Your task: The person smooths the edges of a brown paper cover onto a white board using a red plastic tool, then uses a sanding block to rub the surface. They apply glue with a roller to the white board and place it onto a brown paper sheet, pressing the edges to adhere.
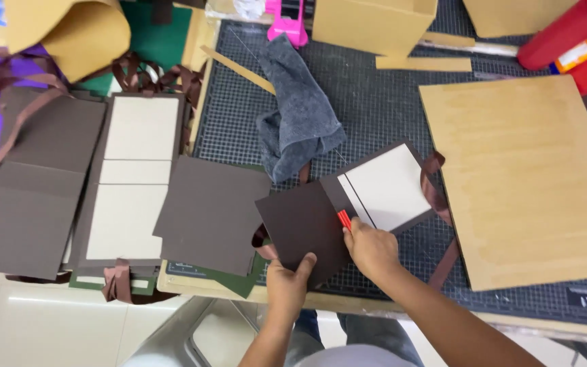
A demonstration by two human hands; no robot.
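Brown folder cover (348, 204) on cutting mat (388, 115) at counter edge, half lined: cream panel in place, brown flap not yet pressed flat. Left hand (288, 280) clamped on flap's lower edge; right hand (372, 246) closed around red tool (344, 219) at the fold. Finished-looking covers (130, 177) stacked left.

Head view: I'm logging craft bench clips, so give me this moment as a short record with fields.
left hand: grips the near edge of the dark brown folded cover
right hand: presses a small red tool on the cover's fold
cover: open, cream panel showing, brown ribbon at its side
surface: gridded cutting mat
nearby: grey cloth, tan board
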